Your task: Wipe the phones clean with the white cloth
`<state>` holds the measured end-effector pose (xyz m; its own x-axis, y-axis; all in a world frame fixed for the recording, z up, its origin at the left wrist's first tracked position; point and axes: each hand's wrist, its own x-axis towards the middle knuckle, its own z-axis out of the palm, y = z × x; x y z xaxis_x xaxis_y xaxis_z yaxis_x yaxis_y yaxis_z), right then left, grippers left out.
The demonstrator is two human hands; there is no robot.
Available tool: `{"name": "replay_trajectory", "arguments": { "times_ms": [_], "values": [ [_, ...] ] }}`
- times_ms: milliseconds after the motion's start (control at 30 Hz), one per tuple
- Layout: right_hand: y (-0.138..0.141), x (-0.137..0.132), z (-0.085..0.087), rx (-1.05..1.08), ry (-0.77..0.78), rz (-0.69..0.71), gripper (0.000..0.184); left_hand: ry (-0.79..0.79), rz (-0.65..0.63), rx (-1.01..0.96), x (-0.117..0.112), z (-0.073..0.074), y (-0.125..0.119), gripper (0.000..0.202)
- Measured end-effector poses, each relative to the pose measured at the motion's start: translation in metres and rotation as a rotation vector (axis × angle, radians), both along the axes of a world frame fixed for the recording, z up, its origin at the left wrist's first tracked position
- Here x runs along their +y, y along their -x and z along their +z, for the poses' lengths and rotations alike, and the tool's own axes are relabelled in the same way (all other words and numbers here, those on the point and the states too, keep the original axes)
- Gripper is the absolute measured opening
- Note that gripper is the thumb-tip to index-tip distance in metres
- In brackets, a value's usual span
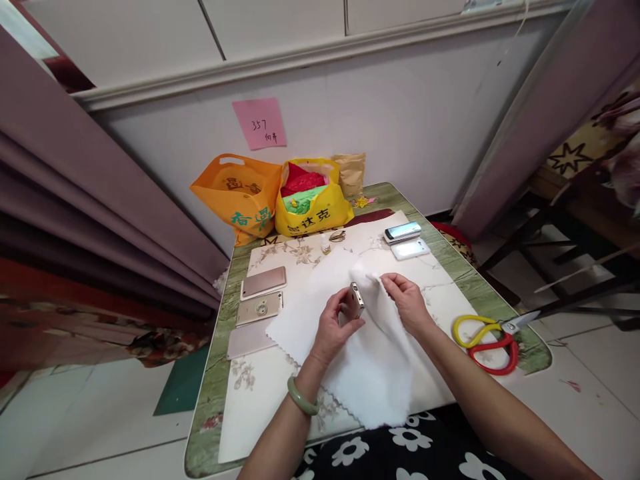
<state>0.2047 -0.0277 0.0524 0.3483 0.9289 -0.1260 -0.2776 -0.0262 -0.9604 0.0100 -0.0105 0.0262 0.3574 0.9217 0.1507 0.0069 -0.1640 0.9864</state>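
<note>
The green marbled table carries a pale floral sheet, and over its middle and near part spreads a white cloth with a zigzag edge. At the far left stand 2 bags: an orange bag and, just to its right, a stuffed yellow bag. Scissors with 1 yellow and 1 red handle loop lie at the near right. The right hand pinches a raised fold of the cloth between thumb and fingers. The left hand grips a slim phone, tilted above the cloth's middle; I cannot tell whether the 2 touch. To the left, 3 phones lie in a column; at the far right lie 2 handsets. A small bottle stands beyond the cloth.
</note>
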Motion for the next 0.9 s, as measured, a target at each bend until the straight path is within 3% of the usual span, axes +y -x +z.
{"name": "replay_trajectory", "arguments": {
  "times_ms": [133, 233, 467, 600, 733, 833, 900],
  "values": [
    [0.010, -0.012, 0.031, -0.340, -0.247, 0.139, 0.019, 0.008, -0.074, -0.013, 0.000, -0.007, 0.001, 0.071],
    [0.021, -0.018, 0.041, -0.493, -0.344, 0.281, 0.012, 0.037, -0.111, -0.070, -0.001, -0.009, 0.003, 0.073],
    [0.033, -0.019, 0.037, -0.388, -0.234, 0.309, 0.024, 0.002, -0.124, -0.086, -0.007, -0.009, 0.006, 0.071],
    [0.034, -0.027, 0.040, -0.494, -0.192, 0.190, 0.032, -0.046, -0.041, 0.036, -0.013, -0.016, 0.006, 0.068],
    [0.035, -0.032, 0.035, -0.272, -0.030, 0.146, 0.037, -0.113, 0.007, 0.128, -0.016, -0.019, 0.007, 0.065],
    [0.030, -0.028, 0.033, -0.051, 0.010, 0.158, 0.034, -0.140, -0.006, 0.145, -0.016, -0.017, 0.008, 0.064],
    [0.023, -0.024, 0.035, 0.006, 0.018, 0.077, 0.034, -0.151, -0.006, 0.159, -0.016, -0.016, 0.008, 0.065]
  ]
}}
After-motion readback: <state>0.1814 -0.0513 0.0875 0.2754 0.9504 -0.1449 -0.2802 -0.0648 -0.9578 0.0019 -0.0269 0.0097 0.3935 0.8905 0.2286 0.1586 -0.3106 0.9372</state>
